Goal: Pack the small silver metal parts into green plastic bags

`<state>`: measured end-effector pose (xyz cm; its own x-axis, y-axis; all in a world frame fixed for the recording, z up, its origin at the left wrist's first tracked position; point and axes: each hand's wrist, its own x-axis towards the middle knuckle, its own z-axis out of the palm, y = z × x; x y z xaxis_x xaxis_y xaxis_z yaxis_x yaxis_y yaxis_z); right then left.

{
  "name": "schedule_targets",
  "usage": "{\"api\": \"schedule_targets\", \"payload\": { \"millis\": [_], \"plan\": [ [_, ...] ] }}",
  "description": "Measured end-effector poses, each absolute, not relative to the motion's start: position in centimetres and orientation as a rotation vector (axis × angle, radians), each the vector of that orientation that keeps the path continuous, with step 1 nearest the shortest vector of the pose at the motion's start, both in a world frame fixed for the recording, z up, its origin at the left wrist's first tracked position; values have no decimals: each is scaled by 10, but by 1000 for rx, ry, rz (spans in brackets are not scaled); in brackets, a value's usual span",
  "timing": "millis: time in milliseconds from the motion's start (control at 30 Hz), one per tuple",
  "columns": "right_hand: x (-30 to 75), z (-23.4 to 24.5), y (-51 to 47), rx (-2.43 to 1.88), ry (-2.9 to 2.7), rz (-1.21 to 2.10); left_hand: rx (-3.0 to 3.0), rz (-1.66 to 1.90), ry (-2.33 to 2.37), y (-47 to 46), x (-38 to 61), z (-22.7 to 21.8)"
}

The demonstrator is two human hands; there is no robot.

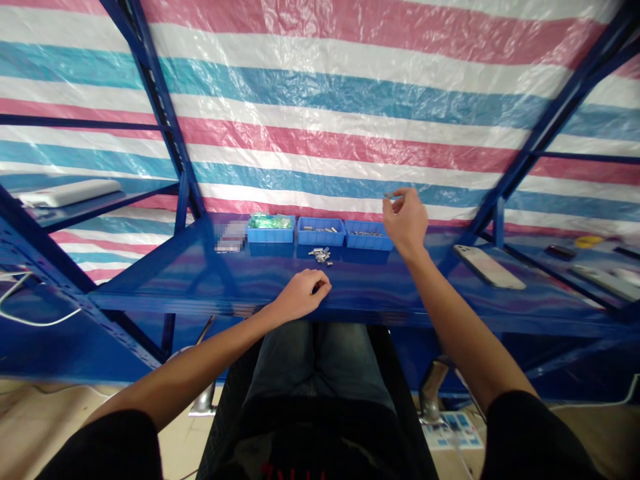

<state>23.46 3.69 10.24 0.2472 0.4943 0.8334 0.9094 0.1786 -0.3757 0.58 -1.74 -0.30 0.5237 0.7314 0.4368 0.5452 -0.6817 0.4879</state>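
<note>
My right hand [407, 219] is raised above the right end of the row of bins, thumb and forefinger pinching a tiny greyish piece [388, 196]; its kind is too small to make out. Curled near the front edge of the blue shelf [250, 280], my left hand [301, 293] has its fingers closed, and what they may hold is hidden. Just beyond it lies a small pile of silvery metal parts [321, 255]. Behind the pile stand a blue bin [321, 237] with a few metal pieces and a right-hand blue bin [369, 243] with many small metal pieces.
At the left of the row, a blue bin [271, 235] holds green plastic packets [273, 221]. A blurred-out flat item [231, 237] lies beside it. A phone [487, 266] rests on the right. Blue uprights [165, 107] flank the shelf, before a striped sheet [330, 100].
</note>
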Motion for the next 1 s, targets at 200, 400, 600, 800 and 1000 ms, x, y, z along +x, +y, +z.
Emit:
{"api": "schedule_targets", "payload": {
  "millis": [200, 400, 600, 800, 1000],
  "plan": [
    [229, 64, 34, -1639, -2148, -180, 2701, 869, 1085, -23, 7, -4],
    [195, 2, 28, -1350, -2366, -148, 2839, 767, 1105, -28, 8, -5],
    [195, -12, 31, -1315, -2310, -175, 2835, 761, 1123, -28, 8, -6],
    [195, -10, 19, -1127, -2356, -114, 2539, 950, 1244, -12, 3, -9],
    [190, -3, 6, -1006, -2393, 5, 2555, 859, 1317, -7, 4, -11]
  ]
}}
